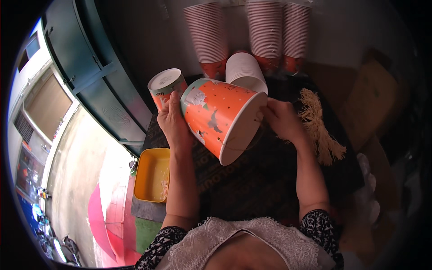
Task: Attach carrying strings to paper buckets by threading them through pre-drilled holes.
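My left hand (pixel 173 123) grips an orange paper bucket (pixel 215 112) by its side, near the narrow green-edged end. Dark bats and white figures are printed on the bucket. It is tilted, with its wide white-rimmed mouth facing down and to the right. A thin tan cord (pixel 236 149) loops across that mouth. At the far side of the rim, my right hand (pixel 284 119) is closed with the cord between its fingers; the fingertips are partly hidden. Just beyond my left hand, a similar bucket (pixel 165 83) stands upside down.
A bundle of tan cords (pixel 318 128) lies on the dark table (pixel 265 189) at right. Behind are a white nested stack of buckets (pixel 244 72) on its side and tall stacks (pixel 206 33). A yellow tub (pixel 152 175) sits left, near a green metal door (pixel 101 76).
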A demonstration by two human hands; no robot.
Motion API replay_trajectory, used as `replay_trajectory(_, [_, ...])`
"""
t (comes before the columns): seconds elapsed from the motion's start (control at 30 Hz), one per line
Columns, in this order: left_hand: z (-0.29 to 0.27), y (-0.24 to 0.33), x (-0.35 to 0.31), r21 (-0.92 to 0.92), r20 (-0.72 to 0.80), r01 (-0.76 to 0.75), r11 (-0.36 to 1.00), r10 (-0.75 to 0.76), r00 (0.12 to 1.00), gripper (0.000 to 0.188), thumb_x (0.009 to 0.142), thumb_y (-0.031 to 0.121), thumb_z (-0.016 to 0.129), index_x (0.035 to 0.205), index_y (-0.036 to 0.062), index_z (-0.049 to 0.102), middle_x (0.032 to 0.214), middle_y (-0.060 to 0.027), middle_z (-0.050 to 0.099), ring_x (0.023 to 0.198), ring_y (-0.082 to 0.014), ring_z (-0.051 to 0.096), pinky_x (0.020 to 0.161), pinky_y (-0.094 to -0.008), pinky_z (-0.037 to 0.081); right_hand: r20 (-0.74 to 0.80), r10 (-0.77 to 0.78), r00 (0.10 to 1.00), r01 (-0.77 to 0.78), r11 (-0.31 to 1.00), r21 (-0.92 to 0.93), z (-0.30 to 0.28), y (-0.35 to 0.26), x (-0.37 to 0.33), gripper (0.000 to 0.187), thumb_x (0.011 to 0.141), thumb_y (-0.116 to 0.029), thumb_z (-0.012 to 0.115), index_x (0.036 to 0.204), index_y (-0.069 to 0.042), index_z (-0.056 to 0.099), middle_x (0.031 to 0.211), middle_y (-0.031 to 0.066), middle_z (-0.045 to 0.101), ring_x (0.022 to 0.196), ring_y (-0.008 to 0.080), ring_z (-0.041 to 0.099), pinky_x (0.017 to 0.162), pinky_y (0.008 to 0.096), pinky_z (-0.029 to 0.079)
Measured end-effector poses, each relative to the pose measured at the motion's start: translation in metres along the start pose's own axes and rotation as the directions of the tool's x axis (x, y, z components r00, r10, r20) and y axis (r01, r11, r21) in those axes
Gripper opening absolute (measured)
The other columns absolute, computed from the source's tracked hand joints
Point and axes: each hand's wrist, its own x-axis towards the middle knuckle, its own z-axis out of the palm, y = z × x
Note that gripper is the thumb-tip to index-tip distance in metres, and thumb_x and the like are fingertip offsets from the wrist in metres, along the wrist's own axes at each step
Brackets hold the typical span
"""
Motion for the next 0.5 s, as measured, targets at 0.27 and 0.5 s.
replay_trajectory(0.27, [-0.011,0.000,0.003,-0.004,-0.078,-0.087,0.996,0.086,0.993,0.034,0.098,0.028,0.057,0.087,-0.0020,0.069,0.076,-0.0008,0.065,0.064,-0.0033,0.054,0.057,-0.0202,0.045,-0.078,-0.222,0.972,0.227,0.972,0.068,-0.004,-0.028,-0.011,0.021,0.087,0.001,0.056,0.106,0.005,0.064,0.105,0.0109,0.059,0.092,0.0204,0.061,0.078,0.0294,0.048])
replay_trajectory(0.5, [-0.005,-0.003,0.002,0.032,-0.077,-0.114,0.993,0.116,0.990,0.036,0.099,0.028,0.056,0.085,-0.0023,0.069,0.075,0.0005,0.064,0.063,-0.0020,0.052,0.056,-0.0196,0.043,0.226,-0.403,0.887,0.178,0.749,0.638,0.014,-0.042,-0.017,0.039,0.091,-0.031,0.066,0.109,0.003,0.060,0.097,0.0071,0.063,0.086,0.0124,0.060,0.078,0.0278,0.049])
